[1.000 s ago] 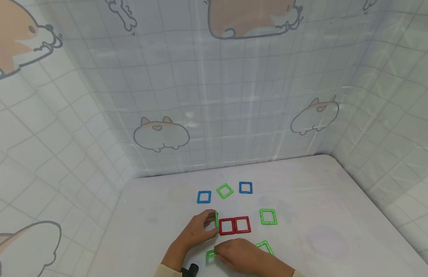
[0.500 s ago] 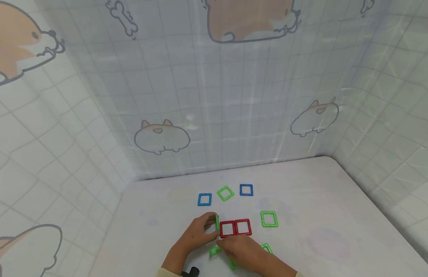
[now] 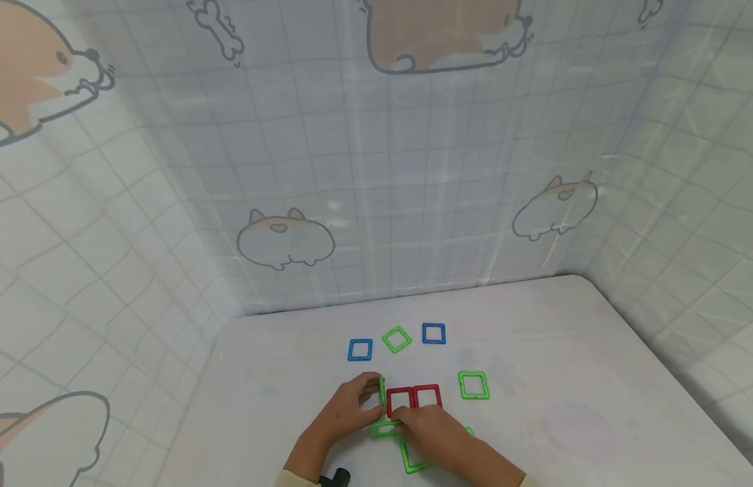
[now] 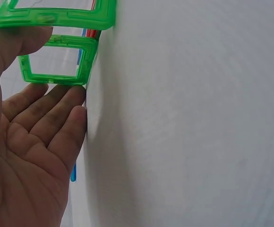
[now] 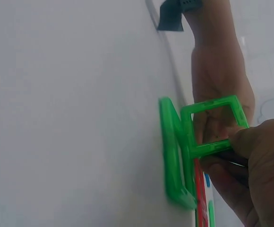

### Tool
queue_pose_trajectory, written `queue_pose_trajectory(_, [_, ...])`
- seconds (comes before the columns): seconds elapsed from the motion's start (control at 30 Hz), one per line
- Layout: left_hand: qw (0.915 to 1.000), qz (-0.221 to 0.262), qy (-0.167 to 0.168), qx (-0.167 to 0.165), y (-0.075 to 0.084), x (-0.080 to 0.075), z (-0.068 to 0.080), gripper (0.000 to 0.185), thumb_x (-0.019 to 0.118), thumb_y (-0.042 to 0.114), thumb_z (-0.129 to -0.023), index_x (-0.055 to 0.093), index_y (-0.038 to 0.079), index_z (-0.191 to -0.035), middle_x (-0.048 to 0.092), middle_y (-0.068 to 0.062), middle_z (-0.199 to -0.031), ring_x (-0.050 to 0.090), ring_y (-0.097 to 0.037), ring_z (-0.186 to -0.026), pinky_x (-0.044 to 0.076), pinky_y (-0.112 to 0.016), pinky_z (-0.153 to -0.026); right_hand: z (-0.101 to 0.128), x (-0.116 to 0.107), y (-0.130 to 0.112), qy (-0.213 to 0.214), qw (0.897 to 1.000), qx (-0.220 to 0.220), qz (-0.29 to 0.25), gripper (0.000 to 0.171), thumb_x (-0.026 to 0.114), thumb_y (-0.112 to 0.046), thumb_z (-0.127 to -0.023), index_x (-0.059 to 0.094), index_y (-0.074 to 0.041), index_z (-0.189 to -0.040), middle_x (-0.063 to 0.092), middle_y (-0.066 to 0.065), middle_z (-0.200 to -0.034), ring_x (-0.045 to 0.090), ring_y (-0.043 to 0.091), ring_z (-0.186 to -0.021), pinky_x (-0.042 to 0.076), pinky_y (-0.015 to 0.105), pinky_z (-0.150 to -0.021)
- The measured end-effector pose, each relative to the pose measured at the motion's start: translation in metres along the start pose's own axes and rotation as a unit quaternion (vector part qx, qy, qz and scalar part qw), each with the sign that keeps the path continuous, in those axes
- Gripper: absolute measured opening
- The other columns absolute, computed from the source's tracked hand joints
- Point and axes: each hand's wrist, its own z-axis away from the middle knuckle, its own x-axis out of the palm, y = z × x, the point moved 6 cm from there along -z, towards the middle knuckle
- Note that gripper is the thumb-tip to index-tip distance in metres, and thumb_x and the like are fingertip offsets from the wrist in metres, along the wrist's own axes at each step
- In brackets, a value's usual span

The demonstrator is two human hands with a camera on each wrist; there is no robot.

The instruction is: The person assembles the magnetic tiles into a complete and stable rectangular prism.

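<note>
My left hand (image 3: 346, 408) holds a green square magnetic tile (image 3: 382, 390) on edge, between thumb and fingers, at the left side of two red square tiles. The left red tile (image 3: 400, 389) and right red tile (image 3: 426, 387) lie flat, side by side. My right hand (image 3: 436, 436) pinches another green square tile (image 3: 385, 425) just in front of the left red tile; the right wrist view shows this pinched tile (image 5: 215, 102) tilted up from the table. Whether it touches the red one I cannot tell. Beneath my right hand is a further green tile (image 3: 406, 458), partly hidden.
Farther back lie a blue square tile (image 3: 360, 340), a green tile (image 3: 397, 330) turned cornerwise and a second blue tile (image 3: 434, 325). Another green tile (image 3: 473, 374) lies to the right. A patterned curtain (image 3: 382, 169) encloses the white table (image 3: 534, 338).
My right hand has moved forward with its green tile, bringing it up to the front of the left red tile and turning it. My left hand stays in place.
</note>
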Motion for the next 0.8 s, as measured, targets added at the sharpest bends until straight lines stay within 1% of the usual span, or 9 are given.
queue_pose_trajectory(0.07, [1.0,0.0,0.0,0.003,0.0,0.0,0.0,0.063,0.076,0.033,-0.088,0.05,0.008,-0.14,0.062,-0.002,-0.135,0.058,-0.021,-0.127,0.05,-0.039,-0.106,-0.001,-0.003,0.003,0.0,1.0,0.008,0.001,0.021,0.072,-0.028,-0.092,0.071,-0.023,-0.113,0.072,-0.016,-0.094,0.06,-0.004,-0.075,0.059,0.02,-0.078])
queue_pose_trajectory(0.13, [1.0,-0.004,0.0,0.005,0.001,-0.001,0.0,0.063,0.076,0.032,-0.088,0.05,0.009,-0.14,0.062,-0.002,-0.135,0.058,-0.021,-0.126,0.05,-0.038,-0.106,-0.001,-0.005,0.007,-0.002,1.0,0.018,0.004,0.021,0.073,-0.027,-0.091,0.072,-0.022,-0.112,0.072,-0.015,-0.095,0.062,-0.002,-0.078,0.06,0.025,-0.081])
queue_pose_trajectory(0.2, [1.0,-0.006,0.0,0.004,0.0,-0.001,-0.001,0.063,0.076,0.033,-0.088,0.05,0.009,-0.14,0.062,-0.002,-0.135,0.058,-0.02,-0.127,0.05,-0.037,-0.106,-0.001,-0.007,0.011,0.004,1.0,0.017,0.006,0.019,0.073,-0.026,-0.091,0.072,-0.022,-0.11,0.072,-0.015,-0.095,0.063,0.0,-0.078,0.06,0.026,-0.082])
queue_pose_trajectory(0.33, [1.0,-0.007,-0.005,0.003,0.0,-0.001,-0.001,0.063,0.075,0.032,-0.089,0.049,0.008,-0.141,0.061,-0.002,-0.136,0.057,-0.021,-0.128,0.05,-0.037,-0.106,0.0,-0.012,0.02,0.015,0.999,0.029,-0.005,0.015,0.072,-0.023,-0.092,0.071,-0.022,-0.108,0.072,-0.015,-0.093,0.062,0.0,-0.076,0.06,0.027,-0.08])
queue_pose_trajectory(0.47, [0.9999,-0.008,-0.01,0.001,0.0,-0.002,-0.002,0.065,0.076,0.033,-0.088,0.049,0.008,-0.142,0.06,-0.002,-0.137,0.057,-0.021,-0.129,0.049,-0.036,-0.106,0.0,-0.015,0.029,0.015,0.998,0.05,-0.018,0.014,0.069,-0.025,-0.094,0.069,-0.023,-0.108,0.07,-0.017,-0.093,0.059,-0.002,-0.076,0.06,0.026,-0.079])
queue_pose_trajectory(0.63, [0.9999,-0.009,-0.013,-0.001,0.0,-0.002,-0.002,0.065,0.076,0.033,-0.089,0.048,0.009,-0.142,0.06,-0.002,-0.138,0.056,-0.02,-0.129,0.049,-0.034,-0.107,-0.001,-0.015,0.034,0.02,0.998,0.049,-0.025,0.015,0.067,-0.025,-0.096,0.069,-0.022,-0.11,0.071,-0.016,-0.095,0.06,-0.002,-0.079,0.06,0.026,-0.081])
queue_pose_trajectory(0.8, [0.9997,-0.015,-0.018,-0.001,-0.001,-0.002,-0.002,0.061,0.076,0.031,-0.089,0.05,0.012,-0.141,0.06,0.0,-0.138,0.056,-0.019,-0.13,0.049,-0.033,-0.107,-0.002,-0.016,0.034,0.034,0.998,0.031,-0.031,0.014,0.067,-0.023,-0.096,0.068,-0.02,-0.109,0.071,-0.014,-0.095,0.062,-0.002,-0.08,0.06,0.025,-0.078])
